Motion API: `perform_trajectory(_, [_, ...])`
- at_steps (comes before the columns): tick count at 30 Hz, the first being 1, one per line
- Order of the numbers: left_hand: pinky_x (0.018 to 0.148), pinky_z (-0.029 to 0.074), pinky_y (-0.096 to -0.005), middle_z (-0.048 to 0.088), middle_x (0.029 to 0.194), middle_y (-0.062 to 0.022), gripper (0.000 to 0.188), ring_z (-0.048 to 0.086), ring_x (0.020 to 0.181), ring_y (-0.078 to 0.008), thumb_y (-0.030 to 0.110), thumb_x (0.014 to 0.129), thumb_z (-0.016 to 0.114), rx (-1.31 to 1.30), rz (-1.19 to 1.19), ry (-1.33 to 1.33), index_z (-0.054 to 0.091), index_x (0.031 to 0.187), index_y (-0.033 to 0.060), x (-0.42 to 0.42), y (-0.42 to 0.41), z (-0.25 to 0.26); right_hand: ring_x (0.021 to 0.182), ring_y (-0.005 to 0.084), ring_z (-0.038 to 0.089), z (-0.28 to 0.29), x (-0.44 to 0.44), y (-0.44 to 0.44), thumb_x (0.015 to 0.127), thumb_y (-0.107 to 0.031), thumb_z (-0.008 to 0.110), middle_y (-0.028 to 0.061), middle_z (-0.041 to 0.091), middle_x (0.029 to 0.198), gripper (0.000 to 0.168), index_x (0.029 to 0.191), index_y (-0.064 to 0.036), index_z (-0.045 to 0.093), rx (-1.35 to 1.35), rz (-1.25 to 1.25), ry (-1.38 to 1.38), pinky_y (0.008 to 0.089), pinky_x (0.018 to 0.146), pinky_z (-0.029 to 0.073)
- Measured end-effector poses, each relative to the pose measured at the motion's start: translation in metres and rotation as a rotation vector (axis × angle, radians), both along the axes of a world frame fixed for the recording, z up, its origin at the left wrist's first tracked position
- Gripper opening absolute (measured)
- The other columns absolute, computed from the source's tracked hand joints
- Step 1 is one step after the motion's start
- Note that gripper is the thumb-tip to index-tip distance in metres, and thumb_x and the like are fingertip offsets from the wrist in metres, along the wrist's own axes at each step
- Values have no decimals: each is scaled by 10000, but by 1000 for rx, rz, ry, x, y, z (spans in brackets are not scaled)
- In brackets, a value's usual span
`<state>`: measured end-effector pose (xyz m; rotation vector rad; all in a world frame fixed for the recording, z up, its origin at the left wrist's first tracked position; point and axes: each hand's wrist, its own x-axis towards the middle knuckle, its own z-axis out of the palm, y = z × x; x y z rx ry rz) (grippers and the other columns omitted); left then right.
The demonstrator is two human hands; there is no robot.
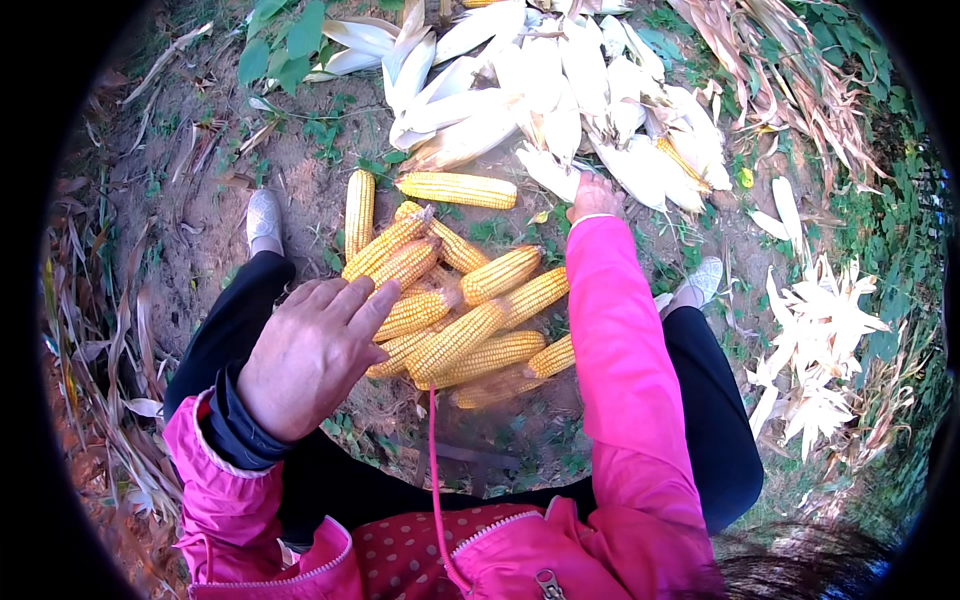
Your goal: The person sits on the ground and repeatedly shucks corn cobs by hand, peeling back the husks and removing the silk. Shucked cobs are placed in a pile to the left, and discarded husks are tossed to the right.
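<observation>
My right hand (596, 196) reaches forward to the near edge of a heap of corn ears in pale husks (540, 82), its fingers at the end of one husked ear (550, 172); whether they grip it is hard to tell. Over the left side of a pile of bare yellow corn cobs (457, 341) hovers my left hand (319, 349), holding nothing, its fingers slightly spread. Behind the pile, one bare cob (457, 190) lies crosswise and another (360, 214) points away from me. A yellow cob shows partly through its husk (681, 161) at the heap's right.
Stripped husks (814, 345) lie on the ground at the right. Dry corn stalks and leaves (795, 75) fill the far right, with more dry leaves (120, 352) along the left. My shoes (264, 217) flank the cobs. A pink cord (433, 465) hangs from my jacket.
</observation>
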<state>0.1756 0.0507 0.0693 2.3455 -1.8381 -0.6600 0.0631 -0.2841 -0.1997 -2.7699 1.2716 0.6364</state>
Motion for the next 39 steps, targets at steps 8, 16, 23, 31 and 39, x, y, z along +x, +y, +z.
perform_trajectory(8, [866, 450, -384, 587, 1069, -164, 620, 573, 983, -316, 191, 671, 726, -74, -23, 11, 482, 1208, -2, 1, 2, 0, 1132, 297, 505, 13, -29, -1, 638, -268, 716, 150, 534, 1180, 617, 1162, -21, 502, 121, 123, -15, 446, 950, 419])
perform_trajectory(16, [868, 455, -410, 566, 1104, -230, 584, 547, 1023, -373, 293, 765, 682, -403, 22, 158, 470, 1209, -22, -6, 0, -20, 983, 262, 532, 174, -48, 93, 550, -122, 714, 89, 518, 982, 533, 1044, -73, 519, 0, 703, -276, 422, 858, 424])
perform_trajectory(23, [837, 463, -324, 597, 1063, -132, 758, 581, 975, -221, 438, 686, 769, -310, -24, 875, 474, 1229, -2, -24, -26, -37, 1029, 221, 518, 284, -62, 158, 586, -117, 679, 58, 539, 1041, 505, 1071, -80, 544, -118, 1165, -650, 439, 893, 382])
perform_trajectory(31, [788, 497, -255, 594, 1096, -71, 518, 595, 939, -121, 401, 902, 551, -169, 326, 1802, 476, 1240, 17, -56, -32, -40, 942, 229, 565, 308, -104, 140, 692, -134, 597, 40, 581, 981, 306, 999, -134, 610, -202, 1140, -769, 396, 795, 438])
perform_trajectory(39, [652, 522, -266, 621, 982, -57, 481, 623, 778, -123, 388, 907, 545, -445, 669, 1753, 470, 1225, 35, -16, -37, -53, 468, 119, 457, 305, -150, 72, 940, -187, 483, 3, 495, 593, 230, 1082, -48, 598, 582, 18, -1075, 280, 505, 444])
